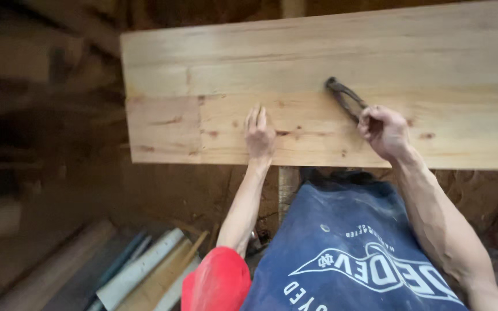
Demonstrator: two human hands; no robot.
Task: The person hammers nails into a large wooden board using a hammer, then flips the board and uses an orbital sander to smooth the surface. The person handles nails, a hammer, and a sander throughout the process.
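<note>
Keep your left hand (259, 133) flat, fingers together, pinning the board (318, 63). Your right hand (383, 131) is clamped on the pincers (344, 97); keep their head, pointing to 11 o'clock, square on the wood.

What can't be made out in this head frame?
- Pincers: handle ends hidden inside the right hand; what the jaws touch is too small to tell.
- Wooden board: right end cut off by the frame edge.
- Left hand: palm hidden, flat on the board.
- Planks on the floor: blurred by motion.

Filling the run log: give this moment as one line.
left hand flat on wooden board | right hand gripping pincers, head on board | offcuts on floor
</note>
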